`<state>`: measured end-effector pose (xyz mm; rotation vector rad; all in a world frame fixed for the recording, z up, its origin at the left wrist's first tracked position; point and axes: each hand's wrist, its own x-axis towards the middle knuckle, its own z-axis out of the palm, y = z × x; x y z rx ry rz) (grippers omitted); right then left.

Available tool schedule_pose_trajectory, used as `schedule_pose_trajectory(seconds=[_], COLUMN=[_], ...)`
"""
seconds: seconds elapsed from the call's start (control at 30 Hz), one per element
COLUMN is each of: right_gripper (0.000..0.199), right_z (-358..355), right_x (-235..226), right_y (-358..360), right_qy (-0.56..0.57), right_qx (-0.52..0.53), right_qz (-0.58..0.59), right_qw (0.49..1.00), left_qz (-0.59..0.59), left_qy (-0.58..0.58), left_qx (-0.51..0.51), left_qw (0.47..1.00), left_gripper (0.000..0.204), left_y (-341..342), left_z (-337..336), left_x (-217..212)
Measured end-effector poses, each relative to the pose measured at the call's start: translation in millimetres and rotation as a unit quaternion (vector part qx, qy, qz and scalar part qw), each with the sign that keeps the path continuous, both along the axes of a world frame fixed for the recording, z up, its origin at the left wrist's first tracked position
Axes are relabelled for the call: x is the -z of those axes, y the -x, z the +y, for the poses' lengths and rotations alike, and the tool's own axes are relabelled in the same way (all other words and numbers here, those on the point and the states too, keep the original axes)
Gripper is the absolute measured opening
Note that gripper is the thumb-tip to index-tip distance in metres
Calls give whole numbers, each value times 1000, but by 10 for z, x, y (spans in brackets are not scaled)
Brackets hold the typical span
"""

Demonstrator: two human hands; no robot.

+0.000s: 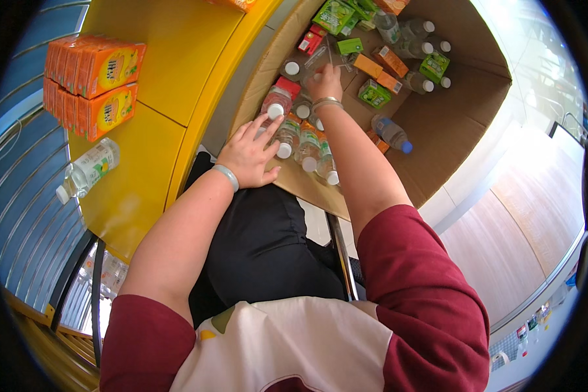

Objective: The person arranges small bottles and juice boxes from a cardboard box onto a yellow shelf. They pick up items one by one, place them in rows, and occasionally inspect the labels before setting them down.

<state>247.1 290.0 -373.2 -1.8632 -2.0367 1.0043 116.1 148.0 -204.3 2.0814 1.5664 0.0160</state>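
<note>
My right hand reaches down into a large cardboard box. Its fingers are curled together beside clear plastic, and whatever they hold is hidden. My left hand lies at the box's near left edge with its fingers apart. Its fingertips are by the white cap of a clear bottle. Several other white-capped bottles lean together between my hands. Deeper in the box are green drink cartons, orange cartons and a red carton. A blue-capped bottle lies right of my right forearm.
On the left, a yellow table carries a stack of orange drink cartons. A clear labelled bottle lies on its side at the table's left edge. A blue slatted shutter stands beyond it. A pale wooden panel is at the right.
</note>
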Motion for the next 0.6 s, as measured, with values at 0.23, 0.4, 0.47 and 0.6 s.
schedule_pose_trajectory(seconds=[0.23, 0.4, 0.47, 0.6], right_gripper=[44, 60, 58, 50], right_z=[-116, 11, 78, 542], right_x=[-75, -232, -250, -239], right_y=[7, -104, -178, -607], right_qy=[132, 185, 161, 12], right_qx=[-94, -139, -108, -4], right_qz=[-103, -147, -147, -280], right_qw=[981, 962, 970, 960], left_qz=[1, 11, 10, 15], left_qy=[5, 12, 12, 16], left_qx=[-2, 0, -1, 0], left_qw=[1000, 1000, 1000, 1000], left_gripper=[43, 43, 43, 43], left_y=[-9, -15, -19, -29], left_z=[21, 24, 25, 21], left_x=[-13, -29, -22, -26])
